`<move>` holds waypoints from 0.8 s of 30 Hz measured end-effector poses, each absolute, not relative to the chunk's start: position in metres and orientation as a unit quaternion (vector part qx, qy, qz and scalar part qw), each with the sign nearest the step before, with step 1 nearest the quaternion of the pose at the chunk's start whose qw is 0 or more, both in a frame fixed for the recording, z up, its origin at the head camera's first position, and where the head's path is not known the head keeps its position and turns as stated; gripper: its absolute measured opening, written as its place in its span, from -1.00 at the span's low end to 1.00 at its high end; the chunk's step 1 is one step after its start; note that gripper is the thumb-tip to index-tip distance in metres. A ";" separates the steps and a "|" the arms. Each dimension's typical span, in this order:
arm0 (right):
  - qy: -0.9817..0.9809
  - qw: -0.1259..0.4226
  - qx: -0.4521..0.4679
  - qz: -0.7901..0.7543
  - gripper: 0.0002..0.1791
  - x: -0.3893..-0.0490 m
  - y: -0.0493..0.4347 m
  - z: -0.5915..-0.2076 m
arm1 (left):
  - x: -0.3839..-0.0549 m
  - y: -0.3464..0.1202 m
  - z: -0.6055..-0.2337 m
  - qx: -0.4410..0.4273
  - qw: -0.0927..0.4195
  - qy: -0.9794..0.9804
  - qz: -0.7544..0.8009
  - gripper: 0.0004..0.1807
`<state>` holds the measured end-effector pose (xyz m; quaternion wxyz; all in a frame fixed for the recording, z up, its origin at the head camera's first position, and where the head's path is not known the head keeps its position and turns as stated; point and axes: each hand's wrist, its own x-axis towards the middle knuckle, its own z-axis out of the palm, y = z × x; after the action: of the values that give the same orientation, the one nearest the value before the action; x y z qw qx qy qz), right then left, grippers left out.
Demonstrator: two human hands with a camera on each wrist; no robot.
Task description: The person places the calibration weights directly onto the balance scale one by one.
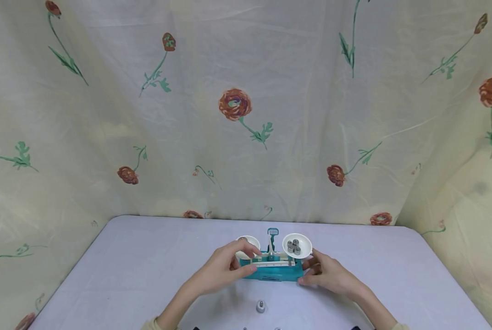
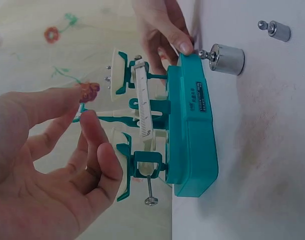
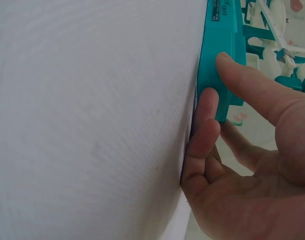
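A teal and white balance scale [image 1: 274,274] stands on the table. Several metal weights [image 1: 294,247] are gathered in its right pan [image 1: 307,251]; no object is visible in the left pan [image 1: 251,240]. My left hand [image 1: 225,266] hovers by the left pan and beam, and in the left wrist view its loosely bent fingers [image 2: 108,162] hold nothing. With the thumb on the front and fingers tucked at the lower edge, my right hand [image 1: 330,275] grips the right end of the teal base [image 3: 212,65]. The printed beam [image 2: 143,100] shows in the left wrist view.
One larger metal weight [image 1: 261,306] stands on the table in front of the scale. A smaller weight [image 2: 280,31] is near it in the left wrist view. Behind the white tabletop [image 1: 159,247] hangs a flower-patterned curtain [image 1: 287,174].
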<state>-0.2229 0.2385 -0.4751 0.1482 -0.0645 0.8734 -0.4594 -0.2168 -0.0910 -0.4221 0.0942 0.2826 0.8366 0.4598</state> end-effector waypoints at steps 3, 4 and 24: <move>0.873 0.148 -0.063 -0.460 -0.13 -0.223 0.238 -0.476 | -0.216 -0.090 -0.423 0.293 0.110 0.830 0.461 -0.70; 0.873 0.149 -0.064 -0.460 -0.13 -0.223 0.239 -0.476 | -0.216 -0.089 -0.424 0.294 0.114 0.829 0.462 -0.70; 0.872 0.148 -0.074 -0.462 -0.10 -0.223 0.239 -0.475 | -0.211 -0.080 -0.439 0.339 0.195 0.824 0.410 -0.76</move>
<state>-0.2225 0.2394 -0.4753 0.1479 -0.0743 0.8716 -0.4615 -0.2113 -0.0798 -0.4386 0.1951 0.3393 0.8237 0.4104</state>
